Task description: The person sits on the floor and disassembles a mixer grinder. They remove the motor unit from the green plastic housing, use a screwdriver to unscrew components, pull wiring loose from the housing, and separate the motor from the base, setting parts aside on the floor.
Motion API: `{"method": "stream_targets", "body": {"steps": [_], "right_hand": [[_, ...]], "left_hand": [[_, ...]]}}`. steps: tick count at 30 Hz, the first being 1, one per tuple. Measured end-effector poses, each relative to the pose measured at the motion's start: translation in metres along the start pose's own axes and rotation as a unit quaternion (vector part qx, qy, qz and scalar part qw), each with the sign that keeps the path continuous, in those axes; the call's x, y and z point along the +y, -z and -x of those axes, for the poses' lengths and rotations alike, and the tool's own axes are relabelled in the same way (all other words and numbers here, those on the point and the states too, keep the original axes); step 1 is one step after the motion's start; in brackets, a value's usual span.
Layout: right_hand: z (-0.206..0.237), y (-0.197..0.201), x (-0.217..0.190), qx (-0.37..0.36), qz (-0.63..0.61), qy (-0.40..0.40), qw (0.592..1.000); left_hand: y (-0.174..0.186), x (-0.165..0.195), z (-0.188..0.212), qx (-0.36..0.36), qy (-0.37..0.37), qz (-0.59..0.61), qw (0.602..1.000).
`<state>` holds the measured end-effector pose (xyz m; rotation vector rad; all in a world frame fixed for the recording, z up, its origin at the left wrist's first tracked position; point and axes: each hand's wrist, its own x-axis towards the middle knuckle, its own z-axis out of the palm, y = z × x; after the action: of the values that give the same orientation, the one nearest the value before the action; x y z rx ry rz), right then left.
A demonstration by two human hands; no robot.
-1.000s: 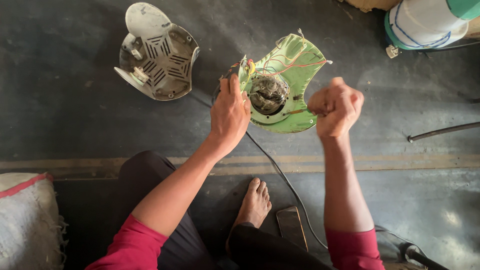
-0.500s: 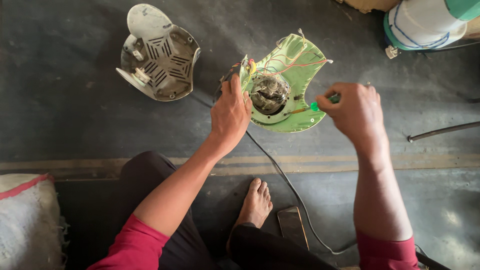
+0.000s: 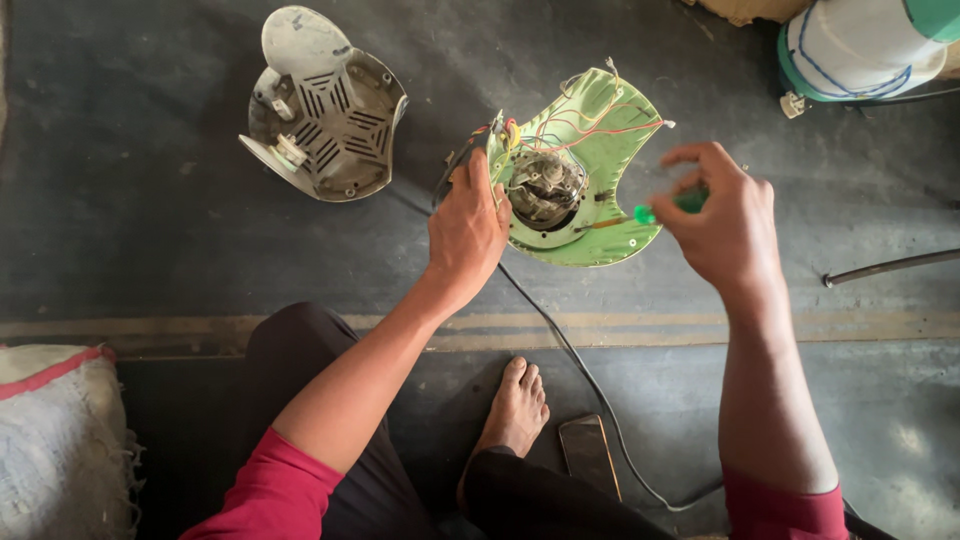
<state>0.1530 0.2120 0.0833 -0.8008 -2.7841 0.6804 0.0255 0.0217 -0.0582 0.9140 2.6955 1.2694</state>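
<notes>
Gripping the left edge of the green motor housing (image 3: 590, 170) at frame centre, the left hand (image 3: 468, 232) steadies it on the floor; the right hand (image 3: 728, 222) has its fingers pinched round a green-handled screwdriver (image 3: 655, 210) whose tip meets the housing.

Dark floor (image 3: 150, 250) bears grey cover (image 3: 325, 110), phone (image 3: 588, 452).

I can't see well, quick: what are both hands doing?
Left hand: closed on the green motor housing.
Right hand: closed, holding a green-handled screwdriver.
</notes>
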Motion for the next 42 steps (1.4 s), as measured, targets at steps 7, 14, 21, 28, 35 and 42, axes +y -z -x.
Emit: {"method": "stream_targets", "body": {"steps": [7,14,21,28,35,42], "right_hand": [[0.003,-0.001,-0.002,0.024,0.050,0.097,0.994],[0.005,-0.004,-0.003,-0.022,-0.104,0.016,0.994],[0.021,-0.014,-0.010,0.021,0.109,0.021,0.994],[0.021,-0.022,-0.024,0.011,-0.022,0.092,0.995],[0.016,-0.020,-0.036,0.053,0.141,0.117,0.982],[0.012,-0.019,-0.023,0.000,-0.119,0.136,0.984]], "left_hand": [[-0.001,-0.003,0.001,0.016,-0.023,0.001,1.000],[-0.007,-0.010,0.000,0.048,-0.068,0.025,0.996],[-0.009,-0.041,-0.046,-0.044,-0.135,0.080,0.987],[-0.032,-0.049,-0.132,-0.195,-0.186,0.055,0.961],[-0.022,-0.024,-0.163,-0.180,-0.244,-0.114,0.946],[-0.002,0.042,-0.023,0.084,-0.136,0.000,0.987]]}}
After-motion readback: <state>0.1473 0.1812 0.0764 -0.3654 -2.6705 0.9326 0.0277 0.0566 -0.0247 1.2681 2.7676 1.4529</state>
